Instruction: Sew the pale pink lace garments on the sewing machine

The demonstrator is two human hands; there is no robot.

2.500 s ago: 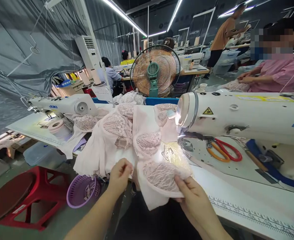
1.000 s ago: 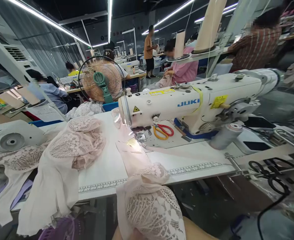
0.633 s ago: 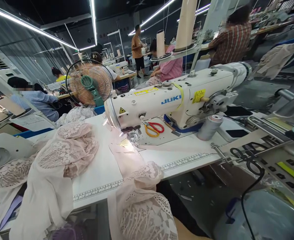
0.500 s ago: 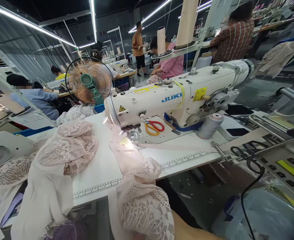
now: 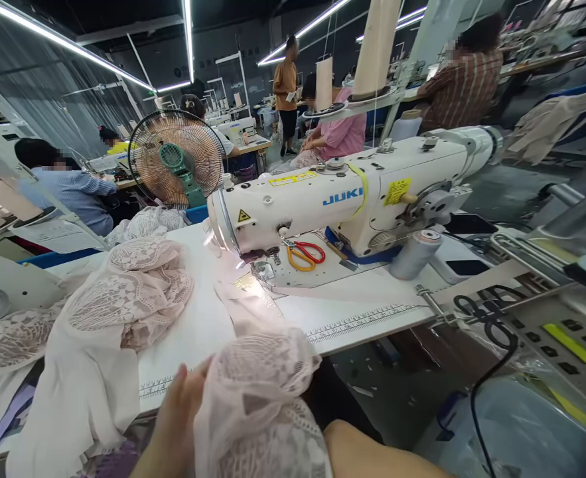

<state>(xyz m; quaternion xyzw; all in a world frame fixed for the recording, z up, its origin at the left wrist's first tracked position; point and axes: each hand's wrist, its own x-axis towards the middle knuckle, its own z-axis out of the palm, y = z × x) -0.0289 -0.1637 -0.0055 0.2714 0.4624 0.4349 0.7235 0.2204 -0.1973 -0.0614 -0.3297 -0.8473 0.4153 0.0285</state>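
Observation:
A pale pink lace bra point(image 5: 267, 411) with rounded cups bunches up at the table's front edge. From it a plain strip of fabric point(image 5: 243, 309) runs up to the needle area of the white sewing machine point(image 5: 293, 206). My left hand point(image 5: 186, 398) is at the bra's left side, thumb raised and apart from the cloth, fingers reaching to its edge and partly behind it. The lace hides my right hand; only the forearm shows at the lower right. Scissors point(image 5: 302, 255) with red and yellow handles lie on the machine bed.
More lace pieces point(image 5: 128, 299) are heaped on the table at left, their bands hanging over the edge. A grey thread cone point(image 5: 416, 254) stands right of the machine. Behind are a fan point(image 5: 176, 156) and several people at work. A plastic-covered bin point(image 5: 516, 425) is at lower right.
My left hand has come into view from below, beside the bra. The bra has shifted left and its upper cup has risen and spread. The strip at the needle is more gathered.

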